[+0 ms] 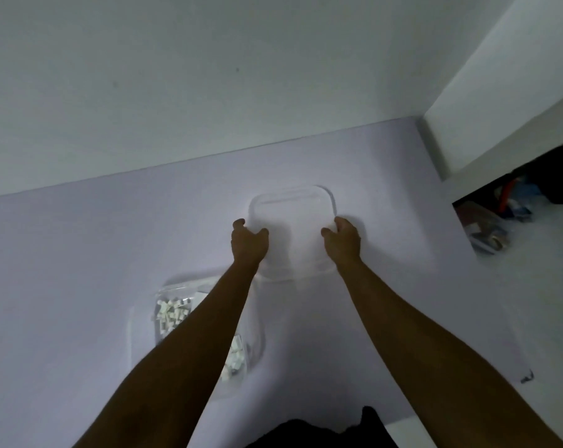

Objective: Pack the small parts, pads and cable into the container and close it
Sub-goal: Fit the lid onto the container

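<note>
Dim bluish light, soft focus, wide-angle bending at edges

Head-worn camera looks steeply down over the table (pixel 80 253).

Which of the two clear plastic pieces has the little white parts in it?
The nearer container, partly under the left forearm, holds the white parts. The farther clear piece, gripped by the left hand and right hand, looks empty.
</note>
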### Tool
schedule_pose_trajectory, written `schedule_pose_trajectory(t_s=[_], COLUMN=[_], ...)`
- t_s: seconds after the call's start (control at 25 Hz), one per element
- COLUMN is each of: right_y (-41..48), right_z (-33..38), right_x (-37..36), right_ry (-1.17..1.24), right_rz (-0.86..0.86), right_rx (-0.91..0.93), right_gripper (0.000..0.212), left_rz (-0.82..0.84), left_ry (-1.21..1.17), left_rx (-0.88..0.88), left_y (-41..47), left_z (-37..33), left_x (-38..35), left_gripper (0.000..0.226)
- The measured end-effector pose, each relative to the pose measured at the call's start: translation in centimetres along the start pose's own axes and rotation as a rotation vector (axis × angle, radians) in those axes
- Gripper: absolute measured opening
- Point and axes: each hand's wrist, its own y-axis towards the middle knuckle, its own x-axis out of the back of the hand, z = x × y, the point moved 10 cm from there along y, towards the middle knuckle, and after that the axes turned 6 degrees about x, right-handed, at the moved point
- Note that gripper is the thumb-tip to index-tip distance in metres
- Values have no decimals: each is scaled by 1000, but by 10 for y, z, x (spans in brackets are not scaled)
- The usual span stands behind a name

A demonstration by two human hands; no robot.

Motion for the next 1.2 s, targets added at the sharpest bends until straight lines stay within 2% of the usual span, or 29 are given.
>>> schedule_pose_trajectory(t_s=[0.24,0.36,0.48,0.64,0.76,0.92,1.2], right_y=[-40,-77,-125,-190,-235,-271,-279], right_z=[44,69,84,77,66,41,10], right_x=[44,48,20,-41,-88,-117,-121], right_ry=[219,281,301,222,143,77,-8], right_rz=[-220,-249,-176,-50,-1,12,-5], right_rx=[135,191,213,206,225,224,170], right_gripper=[49,46,42,42,44,50,55], left_rz=[-136,-178,-200,-217,-229,-189,-49], left_ry=[-31,-8,65,162,142,188,298], left_rx=[-333,-440,-436,-322,-245,-215,-254], left_y=[-46,-73,-78,-73,-75,-68,-62], left_z=[-66,-78,-47,37,102,156,185], left_x=[57,104,161,232,270,277,251], left_gripper=[52,49,50,52,53,54,42])
